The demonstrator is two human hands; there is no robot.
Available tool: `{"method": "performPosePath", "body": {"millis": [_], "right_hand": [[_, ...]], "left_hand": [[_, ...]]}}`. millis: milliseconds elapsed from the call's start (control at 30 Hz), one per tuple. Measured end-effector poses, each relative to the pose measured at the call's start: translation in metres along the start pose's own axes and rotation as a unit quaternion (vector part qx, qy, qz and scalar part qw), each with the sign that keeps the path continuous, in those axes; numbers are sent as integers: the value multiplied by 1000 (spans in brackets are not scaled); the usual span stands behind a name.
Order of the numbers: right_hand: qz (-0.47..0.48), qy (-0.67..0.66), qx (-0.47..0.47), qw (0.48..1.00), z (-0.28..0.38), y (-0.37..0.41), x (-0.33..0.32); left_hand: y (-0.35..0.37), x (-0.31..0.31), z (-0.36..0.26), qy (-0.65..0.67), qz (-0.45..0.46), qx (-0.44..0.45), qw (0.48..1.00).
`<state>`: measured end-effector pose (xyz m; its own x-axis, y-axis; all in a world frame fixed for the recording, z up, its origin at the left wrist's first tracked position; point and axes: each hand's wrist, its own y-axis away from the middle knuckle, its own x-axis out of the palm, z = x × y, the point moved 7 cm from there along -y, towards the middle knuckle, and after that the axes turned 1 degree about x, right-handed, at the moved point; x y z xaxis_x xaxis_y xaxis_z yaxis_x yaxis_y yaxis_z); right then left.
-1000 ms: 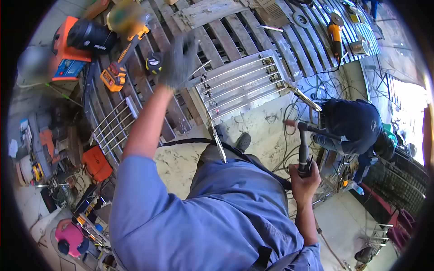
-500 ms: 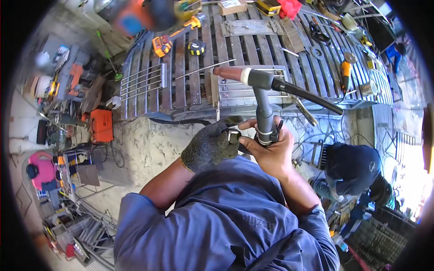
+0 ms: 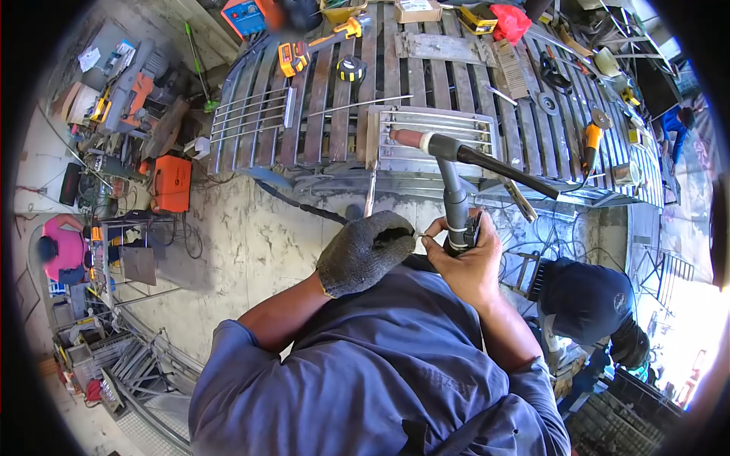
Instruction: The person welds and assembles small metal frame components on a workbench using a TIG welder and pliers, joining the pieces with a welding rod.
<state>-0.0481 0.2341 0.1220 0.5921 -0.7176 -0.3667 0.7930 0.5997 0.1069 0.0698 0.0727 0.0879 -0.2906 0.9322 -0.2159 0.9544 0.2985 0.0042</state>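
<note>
My right hand [image 3: 470,262], bare, is closed around the grey handle of a TIG welding torch [image 3: 455,201]. The torch stands upright in front of me, its pinkish nozzle pointing left and its long black back cap reaching right. My left hand [image 3: 363,257] wears a dark grey knit glove. Its fingers are curled, with the fingertips meeting those of my right hand at a tiny light-coloured piece too small to name. Beyond the torch, a metal frame with several thin bars [image 3: 437,125] lies on the slatted workbench [image 3: 327,144].
On the bench are a tape measure [image 3: 350,69], a yellow cordless tool [image 3: 293,58], a barred grate [image 3: 251,118] and an angle grinder [image 3: 592,140]. An orange machine [image 3: 172,184] stands left. A person in a dark hood [image 3: 585,300] crouches right; another in pink [image 3: 64,247] is far left.
The torch has shifted slightly right and down in view. A small shiny-edged item at my gloved fingers no longer shows, and both hands' fingertips now meet at a tiny piece.
</note>
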Motion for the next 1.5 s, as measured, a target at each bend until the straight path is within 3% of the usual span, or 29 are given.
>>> {"method": "performPosePath", "body": {"millis": [133,300,500,567,700,800,833,1033,1133,1500], "right_hand": [[3,6,3,1000,-11,-23,16],[6,37,43,998,-46,-75,48],[6,25,134,991,-99,-124,73],[26,88,124,988,-108,-142,78],[18,66,137,988,-122,-170,87],[37,91,164,982,-135,-188,96],[47,95,153,982,-138,-193,100],[72,124,50,988,-158,-213,126],[101,166,62,979,-157,-216,132],[78,183,-108,974,-158,-214,146]], "left_hand": [[-21,-9,7,-70,23,-29,997],[-61,-32,62,-112,17,-48,992],[-102,-37,124,-96,30,-128,987],[-106,-36,145,-68,8,-163,984],[-122,-43,145,-143,-40,-111,983],[-123,-50,140,-270,-39,-1,962],[-122,-51,139,-312,-36,36,949],[-116,-53,152,-418,22,39,907],[-118,-53,159,-460,54,31,886],[-123,-50,182,-458,64,27,886]]}}
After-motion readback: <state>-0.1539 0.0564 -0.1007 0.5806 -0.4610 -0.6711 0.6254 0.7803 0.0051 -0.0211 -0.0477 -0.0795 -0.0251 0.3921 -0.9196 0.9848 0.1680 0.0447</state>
